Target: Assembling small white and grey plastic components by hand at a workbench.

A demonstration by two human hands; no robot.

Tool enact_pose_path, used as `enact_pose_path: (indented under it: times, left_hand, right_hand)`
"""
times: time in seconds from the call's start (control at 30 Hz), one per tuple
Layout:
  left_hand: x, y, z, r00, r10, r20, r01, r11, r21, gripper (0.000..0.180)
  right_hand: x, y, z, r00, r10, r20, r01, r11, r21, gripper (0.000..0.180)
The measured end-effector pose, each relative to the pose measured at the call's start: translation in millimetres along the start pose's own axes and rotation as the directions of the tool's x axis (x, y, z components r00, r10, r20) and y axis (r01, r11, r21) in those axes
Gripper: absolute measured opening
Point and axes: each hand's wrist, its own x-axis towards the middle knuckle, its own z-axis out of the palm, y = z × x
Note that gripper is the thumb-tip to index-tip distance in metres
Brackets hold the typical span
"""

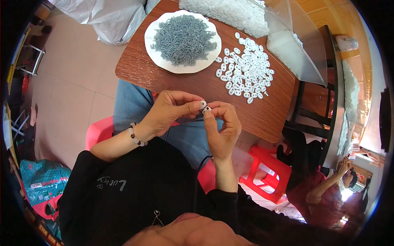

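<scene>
Just off the near edge of the table, my left hand (166, 111) pinches a small white plastic piece (202, 105) between thumb and forefinger. My right hand (224, 128), also closed in a pinch, meets it with white plastic and a dark hole at its fingertips. Whether both hands grip one piece or two touching pieces, I cannot tell. Beyond them lies a loose pile of white oval two-holed pieces (246, 74). To its left a wavy-edged white plate (155, 56) bears a heap of small grey spring-like parts (184, 39).
The brown wooden table (193, 84) has a rounded left corner. Along its far side sit a heap of white pieces (234, 14) and a clear-walled bin (295, 53). A red stool (266, 174) stands at right, near another person (324, 192). White bags (108, 20) lie far left.
</scene>
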Motion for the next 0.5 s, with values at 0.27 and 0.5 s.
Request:
enact_pose_path:
  times: [0.27,0.5]
  left_hand:
    - [-7.8,18.5,3.3,0.999,0.026,0.032,-0.026,1.000,-0.003,0.021]
    - [-9.3,-6.8,18.9,0.999,0.032,0.033,-0.034,0.998,0.044,0.022]
  right_hand:
    - [5.0,-10.0,5.1,0.999,-0.032,-0.005,0.032,0.999,0.018,0.005]
    - [-5.2,-19.2,-10.1,0.999,-0.038,-0.016,0.035,0.989,-0.144,0.008]
